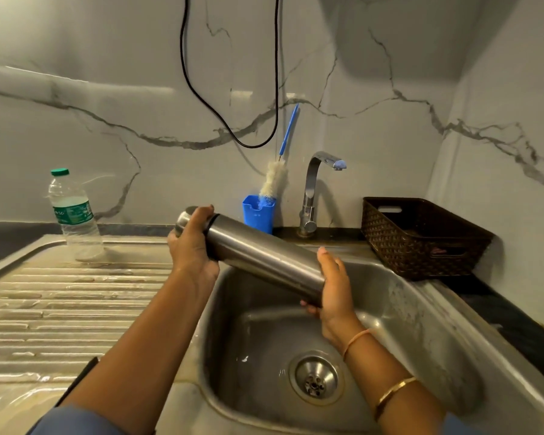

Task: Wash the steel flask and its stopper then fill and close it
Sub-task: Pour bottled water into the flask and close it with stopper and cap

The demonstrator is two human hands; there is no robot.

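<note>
View: head camera, looking down over the sink.
Left grip (pixel 192 243): narrow, fingers curled round the cap (pixel 182 218) at the high end of the flask.
Right grip (pixel 333 290): narrow, holding the flask base from below, thumb lying up along its side.
Steel flask (pixel 264 255): between the two grips, tilted, cap end up at the left, base low at the right, in the air above the sink (pixel 421 312).
Stopper: not visible; I judge it is under the cap.
Tap (pixel 314 189): beyond the right grip, no water comes out.
Bottle brush (pixel 277 180): beyond both grips, standing in a blue holder (pixel 259 215).
Water bottle (pixel 74 215): far left of the left grip, upright on the drainboard (pixel 60 296).
Brown basket (pixel 421 237): right of the right grip, on the tabletop.
Step in hand: opening, I think; the flask looks closed and the washing is not begun.
Next move: the left grip must turn the cap while the right grip keeps the body firm; steel may be slippery, so the hold must be tight.
</note>
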